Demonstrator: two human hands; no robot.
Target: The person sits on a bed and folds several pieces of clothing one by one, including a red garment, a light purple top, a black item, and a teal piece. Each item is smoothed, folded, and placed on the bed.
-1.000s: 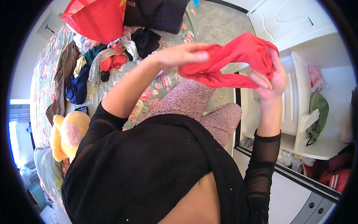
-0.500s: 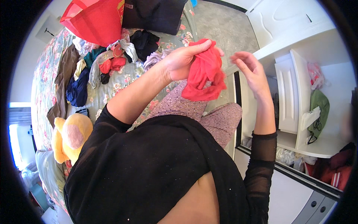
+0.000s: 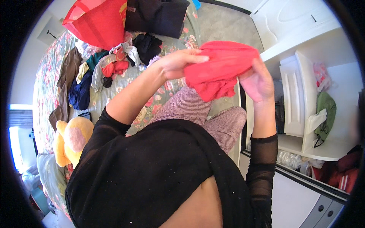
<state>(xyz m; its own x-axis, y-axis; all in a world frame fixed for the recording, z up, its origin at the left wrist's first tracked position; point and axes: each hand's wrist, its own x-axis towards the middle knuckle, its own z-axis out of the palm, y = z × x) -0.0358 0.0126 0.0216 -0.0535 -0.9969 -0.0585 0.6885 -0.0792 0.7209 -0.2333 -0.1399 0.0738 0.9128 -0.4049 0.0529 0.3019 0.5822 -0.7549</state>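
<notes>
Between my two hands a red piece of clothing (image 3: 220,66) is held up above my lap, drawn out sideways. Its lower edge hangs in loose folds, and its exact kind does not show. My left hand (image 3: 178,62) grips its left end, thumb on top and the other fingers behind the cloth. At the right end my right hand (image 3: 258,83) is closed on the fabric, with some fingers hidden by it. Beyond my left forearm, a heap of mixed clothes lies on the bed, with a navy garment (image 3: 80,93) and a black garment (image 3: 146,47) among them.
The bed has a floral sheet (image 3: 125,81). On it stand a red bag (image 3: 99,24) and a black bag (image 3: 157,17); a yellow plush toy (image 3: 76,136) sits beside my left elbow. An open white cabinet (image 3: 330,146) at the right holds a green bag (image 3: 326,114).
My right hand has come in from the right and taken hold of the red cloth. The cloth, bunched in my left hand before, is now spread wide between both hands.
</notes>
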